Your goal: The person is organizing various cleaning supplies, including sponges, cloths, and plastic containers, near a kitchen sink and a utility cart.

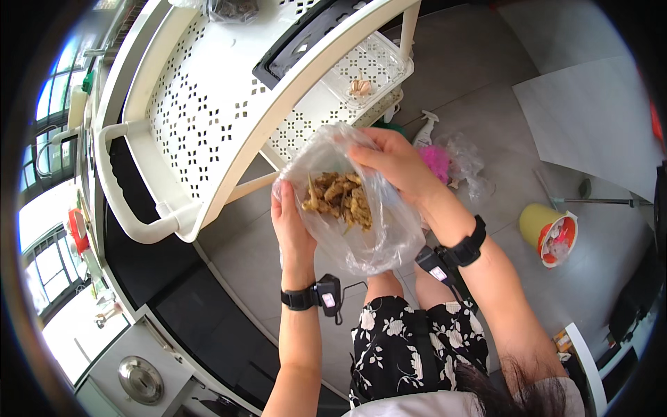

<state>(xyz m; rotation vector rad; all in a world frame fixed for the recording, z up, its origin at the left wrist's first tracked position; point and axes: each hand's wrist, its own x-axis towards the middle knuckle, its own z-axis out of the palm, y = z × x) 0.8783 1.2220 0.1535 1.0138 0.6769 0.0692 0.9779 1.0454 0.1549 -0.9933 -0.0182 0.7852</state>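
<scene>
A clear plastic bag (393, 229) hangs between my two hands with its mouth spread wide. Inside lie knobbly, yellow-brown pieces that look like ginger roots (341, 198). My left hand (292, 227) grips the bag's left rim, thumb on the inner side. The upper right part of the rim is pinched by my right hand (396, 159), between thumb and curled fingers. Black straps with small devices are around both wrists. Beyond the bag, garlic (359, 87) sits in a clear plastic tray (388, 65) on the trolley's lower shelf.
A white trolley (182, 120) stands at the upper left, a black tray (307, 39) on its top. On the grey floor are a spray bottle (426, 127), a pink item (435, 162), crumpled clear plastic (465, 159) and a yellow bin (534, 227). A metal lid (140, 379) is at the lower left.
</scene>
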